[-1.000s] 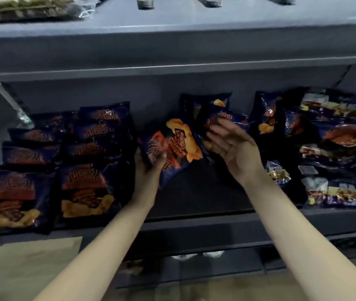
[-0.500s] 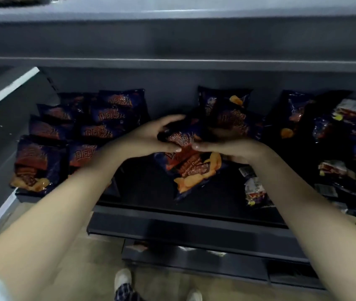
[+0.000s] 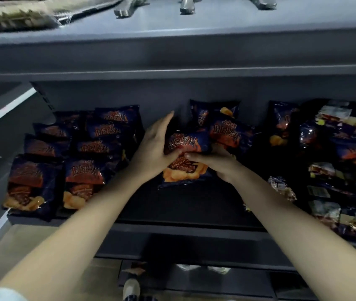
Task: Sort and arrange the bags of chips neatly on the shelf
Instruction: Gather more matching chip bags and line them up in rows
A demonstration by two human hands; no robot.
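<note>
Count, chip bags: left block holds at least seven dark blue bags (image 3: 83, 181) in two columns, overlapping front to back, labels up. Centre: one held bag (image 3: 185, 157), with two more bags (image 3: 227, 133) leaning against the back wall just behind it. Right of those, one lone blue bag (image 3: 281, 124) stands upright, then a mixed pile of packets (image 3: 346, 153), too jumbled to count.

Left grip (image 3: 155, 148): thumb pressed on the held bag's front, fingers stretched up along its left edge. Right grip (image 3: 214, 161): thumb on the front, fingers hidden behind the bag. Both grips hold this one bag, upright and low over mid-shelf, their thumbs nearly meeting.

Small clear packet (image 3: 281, 187) lies just right of the right forearm. Upper shelf carries wrapped packs (image 3: 16, 16) and three metal pieces (image 3: 127, 9).

Bare shelf (image 3: 172, 205) floor runs from the held bag out to the front edge, between the left block and the mixed pile. Left block's front bags sit at that edge.
</note>
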